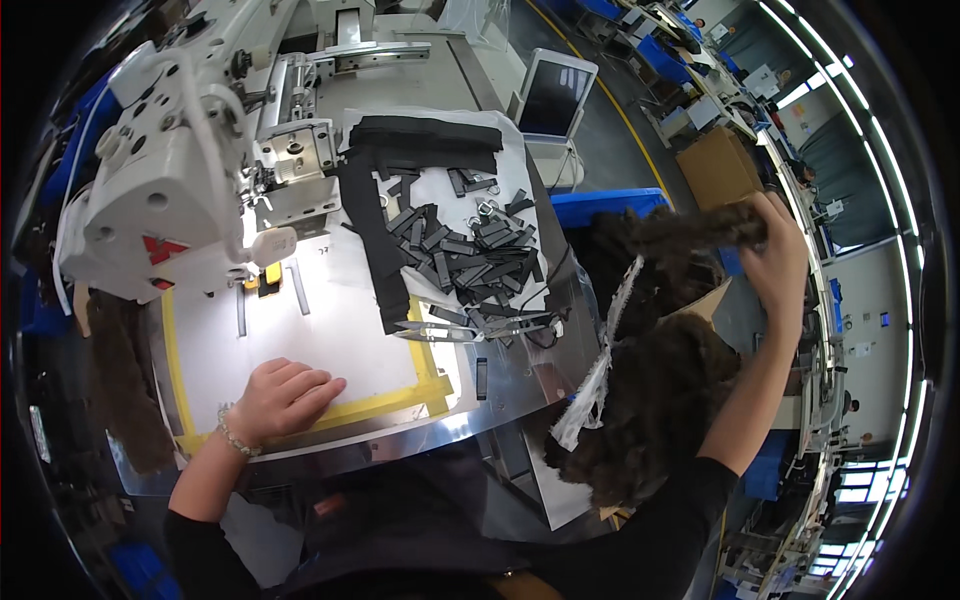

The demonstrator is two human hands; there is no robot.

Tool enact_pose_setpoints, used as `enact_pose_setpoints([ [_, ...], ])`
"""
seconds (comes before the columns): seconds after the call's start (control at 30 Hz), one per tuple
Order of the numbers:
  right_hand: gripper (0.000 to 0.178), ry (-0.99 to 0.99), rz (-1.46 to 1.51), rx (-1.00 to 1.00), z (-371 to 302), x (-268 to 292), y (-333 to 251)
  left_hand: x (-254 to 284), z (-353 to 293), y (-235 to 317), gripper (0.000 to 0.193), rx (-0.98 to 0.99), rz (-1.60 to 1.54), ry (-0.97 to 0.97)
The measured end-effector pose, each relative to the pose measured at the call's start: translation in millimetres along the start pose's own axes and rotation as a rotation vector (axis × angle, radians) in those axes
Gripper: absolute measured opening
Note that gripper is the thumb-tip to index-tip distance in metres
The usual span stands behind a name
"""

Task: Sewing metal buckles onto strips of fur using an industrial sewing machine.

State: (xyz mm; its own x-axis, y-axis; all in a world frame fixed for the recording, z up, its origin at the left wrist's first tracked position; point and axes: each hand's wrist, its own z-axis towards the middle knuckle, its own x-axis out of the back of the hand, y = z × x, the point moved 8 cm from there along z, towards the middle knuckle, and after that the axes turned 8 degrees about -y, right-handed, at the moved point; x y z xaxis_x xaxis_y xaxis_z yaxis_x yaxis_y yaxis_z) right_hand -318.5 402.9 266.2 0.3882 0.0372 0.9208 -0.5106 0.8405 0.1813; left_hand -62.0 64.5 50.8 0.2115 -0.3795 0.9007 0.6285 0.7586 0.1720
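The person's dark top (400, 530) fills the lower edge, nearest the camera, with a black sleeve running out on either side; the left hand (290, 400), a beaded bracelet (233, 436) at its wrist, rests palm down on a white sheet (345, 365) bordered with yellow tape (430, 395); its fingers are loosely bent, and I cannot tell whether anything lies beneath the palm. The right hand (778, 250), raised on the far right, grasps the end of a brown fur piece (695, 230) between thumb and fingers; that piece stretches leftward above a heap of brown fur (665, 400) beside the table, with a frayed white strip (598, 375) trailing down the heap's left side.

Over the white sheet hangs the head of a white industrial sewing machine (150, 190); to its right, a pile of grey fabric tabs (470, 255) mixed with metal rings (487, 208) lies within an L of black fabric bands (425, 142); metal snips (440, 330) lie at the pile's near edge; a single grey tab (482, 379) lies apart, nearer the person; beyond stands a white-framed monitor (555, 92), its screen dark; another brown fur length (125, 385) hangs at the table's left side.
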Motion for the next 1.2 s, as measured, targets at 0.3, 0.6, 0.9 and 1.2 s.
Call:
enact_pose_setpoints([
  [0.3,0.029,-0.276,0.207,0.309,-86,60,-172,-2,27,61,0.061,0.032,-0.699,-0.071],
  [0.6,0.031,-0.447,0.964,0.679,-89,-12,-339,4,-41,59,0.068,0.406,-1.001,0.092],
  [0.9,0.036,-0.260,1.160,0.586,-75,-44,-416,34,-123,13,0.061,0.550,-1.083,0.655],
  [1.2,0.059,-0.516,1.214,0.412,-70,-97,-443,43,-130,-1,0.049,0.669,-0.837,0.624],
])
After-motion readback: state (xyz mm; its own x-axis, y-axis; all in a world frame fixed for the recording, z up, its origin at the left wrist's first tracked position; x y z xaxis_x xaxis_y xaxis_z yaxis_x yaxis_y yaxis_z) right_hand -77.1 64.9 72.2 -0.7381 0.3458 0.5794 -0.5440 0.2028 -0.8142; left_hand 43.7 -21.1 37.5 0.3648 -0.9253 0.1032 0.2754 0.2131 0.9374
